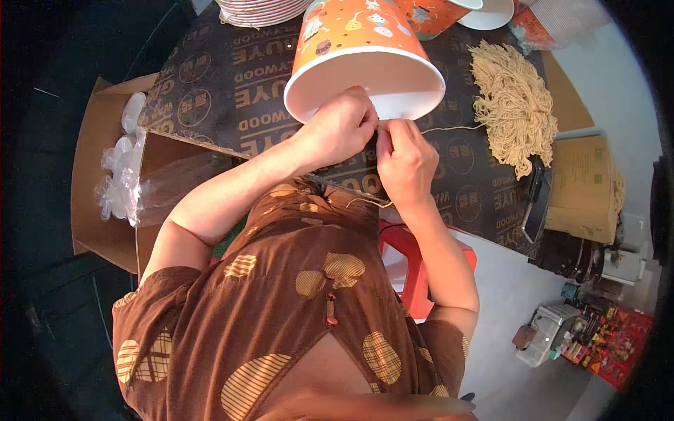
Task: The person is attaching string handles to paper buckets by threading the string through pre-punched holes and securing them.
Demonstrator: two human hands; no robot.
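Observation:
An orange paper bucket [357, 31] with printed cartoon figures lies tipped on the table, its white open mouth toward me. At its lower rim both my hands meet, fingertips nearly touching. My left hand [342, 125] is closed with its fingers pinched over the rim; what is in them is hidden. My right hand [407, 160] pinches a thin beige string [449, 129], which runs right to a loose heap of cut strings [512, 105]. A loose string end [368, 202] hangs below my right hand, over the table's near edge.
Nested white-rimmed tubs [260, 10] stand at the far left; more orange buckets [432, 17] are at the back. A phone [537, 210] lies at the table's right edge. An open carton [105, 175] with clear plastic is left; another carton [579, 189] is right. A red stool [418, 281] stands below.

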